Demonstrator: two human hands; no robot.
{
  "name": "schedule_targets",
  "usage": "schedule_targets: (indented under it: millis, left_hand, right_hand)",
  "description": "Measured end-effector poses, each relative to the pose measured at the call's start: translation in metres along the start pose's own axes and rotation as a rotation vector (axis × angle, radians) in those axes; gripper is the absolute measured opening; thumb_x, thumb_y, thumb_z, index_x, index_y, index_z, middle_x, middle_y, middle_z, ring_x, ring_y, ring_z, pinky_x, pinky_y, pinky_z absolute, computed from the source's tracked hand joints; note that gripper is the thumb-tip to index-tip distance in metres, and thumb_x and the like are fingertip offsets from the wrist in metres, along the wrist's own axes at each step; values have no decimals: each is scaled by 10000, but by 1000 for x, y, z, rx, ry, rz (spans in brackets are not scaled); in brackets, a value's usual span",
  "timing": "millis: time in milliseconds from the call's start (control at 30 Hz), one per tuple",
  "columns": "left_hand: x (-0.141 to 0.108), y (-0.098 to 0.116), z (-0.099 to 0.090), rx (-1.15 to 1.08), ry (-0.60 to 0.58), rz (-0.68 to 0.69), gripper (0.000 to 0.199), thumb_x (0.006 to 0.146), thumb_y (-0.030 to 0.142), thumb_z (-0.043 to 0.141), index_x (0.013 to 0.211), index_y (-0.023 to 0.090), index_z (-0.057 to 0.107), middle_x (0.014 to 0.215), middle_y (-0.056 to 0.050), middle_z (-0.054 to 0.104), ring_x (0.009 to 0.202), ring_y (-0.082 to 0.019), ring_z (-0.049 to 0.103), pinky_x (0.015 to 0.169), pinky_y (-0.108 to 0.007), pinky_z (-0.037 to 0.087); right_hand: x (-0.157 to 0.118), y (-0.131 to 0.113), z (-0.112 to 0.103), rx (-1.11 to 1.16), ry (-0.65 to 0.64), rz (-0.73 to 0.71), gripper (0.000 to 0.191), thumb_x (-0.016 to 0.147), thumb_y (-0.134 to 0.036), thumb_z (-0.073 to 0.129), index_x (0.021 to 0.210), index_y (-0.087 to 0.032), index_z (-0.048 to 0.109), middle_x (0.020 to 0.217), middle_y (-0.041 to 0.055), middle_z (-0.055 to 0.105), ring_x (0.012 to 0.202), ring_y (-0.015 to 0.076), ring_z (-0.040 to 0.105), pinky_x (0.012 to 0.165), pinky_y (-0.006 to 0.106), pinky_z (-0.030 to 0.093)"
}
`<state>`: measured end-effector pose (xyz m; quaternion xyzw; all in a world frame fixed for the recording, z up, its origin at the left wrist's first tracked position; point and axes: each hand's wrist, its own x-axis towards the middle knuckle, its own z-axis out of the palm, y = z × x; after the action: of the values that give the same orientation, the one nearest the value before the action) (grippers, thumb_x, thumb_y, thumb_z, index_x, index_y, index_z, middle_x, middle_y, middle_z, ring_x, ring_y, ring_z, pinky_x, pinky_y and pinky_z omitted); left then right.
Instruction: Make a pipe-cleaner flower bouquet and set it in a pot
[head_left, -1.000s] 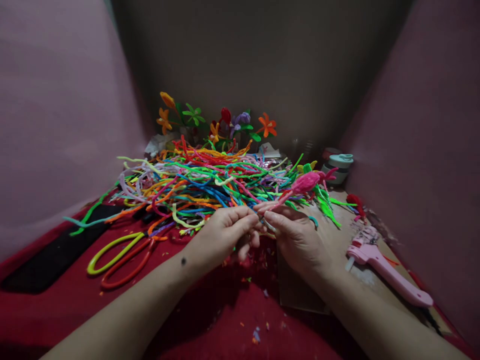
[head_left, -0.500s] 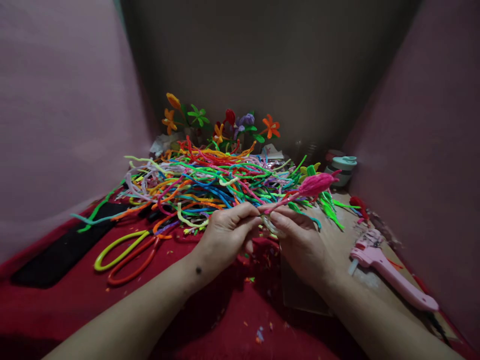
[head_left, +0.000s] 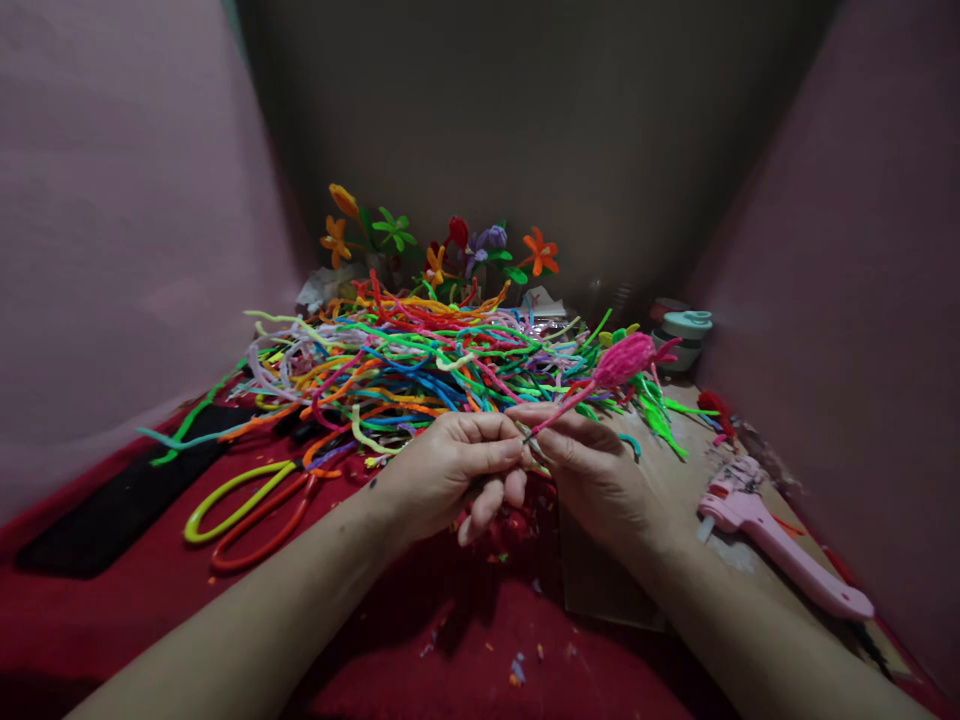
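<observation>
A pink fuzzy flower [head_left: 624,361] on a pink stem tilts up to the right between my hands. My left hand [head_left: 469,462] pinches the lower tip of the stem with thumb and forefinger, its other fingers curled below. Close beside it, my right hand [head_left: 589,462] holds the stem a little higher between thumb and fingers. Behind both hands lies a big heap of many-coloured pipe cleaners [head_left: 420,370].
Yellow-and-red-handled scissors [head_left: 262,520] and a black strip [head_left: 112,510] lie at the left. On the right, a pink glue gun [head_left: 780,550] rests on a board [head_left: 675,490]. A lidded cup [head_left: 684,335] and fuzzy flowers [head_left: 540,252] stand at the back.
The pink flower has tipped and shifted slightly left. My left hand has turned, with its lower fingers now showing beneath, and its grip sits at the stem's lower tip.
</observation>
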<state>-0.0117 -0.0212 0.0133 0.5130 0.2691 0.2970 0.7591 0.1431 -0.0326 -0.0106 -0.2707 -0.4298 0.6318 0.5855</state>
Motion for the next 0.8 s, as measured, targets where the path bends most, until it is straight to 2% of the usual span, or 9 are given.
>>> schedule_targets:
  millis: [167, 267, 333, 400, 500, 567, 633, 700, 800]
  left_hand:
    - [1, -3, -4, -135, -127, -48, 135, 829, 230, 493, 775, 121, 554, 560, -11, 623, 260, -42, 417, 236, -129, 330]
    - [2, -5, -3, -128, -132, -39, 150, 823, 266, 499, 772, 133, 543, 559, -3, 622, 247, -35, 371, 236, -138, 300]
    - [2, -5, -1, 10, -58, -12, 196, 840, 306, 468, 764, 138, 535, 564, 1, 613, 262, -35, 378, 262, -145, 292]
    - [2, -4, 2, 305, 98, 84, 215, 847, 324, 460, 760, 144, 540, 591, 3, 605, 332, -48, 440, 333, -158, 334]
    - [0, -7, 4, 877, 365, 372, 129, 807, 286, 538, 803, 160, 563, 668, 4, 601, 546, -90, 537, 513, -190, 405]
    - [-1, -10, 2, 1148, 435, 545, 87, 814, 242, 530, 806, 164, 567, 675, 6, 581, 608, -100, 530, 566, -200, 394]
    - [-2, -14, 0, 1262, 431, 638, 125, 849, 203, 467, 790, 158, 567, 647, 9, 551, 582, -90, 502, 556, -197, 373]
    - [-2, -15, -1, 1259, 422, 678, 142, 859, 176, 444, 800, 157, 572, 627, 17, 532, 558, -79, 485, 545, -187, 365]
    - [-1, -13, 0, 1141, 458, 626, 148, 852, 175, 458, 758, 165, 571, 566, 40, 503, 499, -64, 466, 513, -170, 364]
  right_hand:
    - [-1, -1, -1, -35, -33, -62, 123, 673, -168, 691, 747, -257, 735, 918, 18, 677, 948, 213, 578, 811, 355, 457]
    - [0, 0, -2, -10, -32, -69, 129, 673, -152, 692, 731, -260, 734, 925, 11, 671, 888, 196, 589, 753, 333, 476]
    - [2, 1, -3, -7, -20, -74, 123, 686, -151, 685, 737, -252, 734, 918, 6, 672, 803, 168, 595, 712, 310, 477]
    - [3, 4, -4, -17, 14, -77, 111, 698, -159, 678, 747, -242, 732, 856, 4, 679, 769, 157, 591, 705, 296, 470]
    - [3, 6, -3, -45, 90, -85, 80, 685, -175, 692, 727, -235, 725, 793, -1, 681, 778, 166, 590, 700, 292, 466]
    - [2, 7, -1, -82, 112, -91, 59, 674, -192, 702, 714, -233, 719, 822, 0, 681, 787, 178, 593, 670, 294, 470]
    - [1, 7, 0, -130, 90, -82, 74, 692, -216, 690, 759, -231, 718, 847, 8, 682, 782, 187, 598, 643, 299, 473]
    - [0, 6, 1, -172, 49, -57, 130, 738, -246, 649, 851, -231, 711, 864, 19, 687, 787, 194, 604, 642, 309, 475]
    - [0, 5, 1, -207, 15, -48, 183, 783, -274, 599, 931, -230, 697, 937, 28, 684, 869, 206, 596, 687, 314, 471]
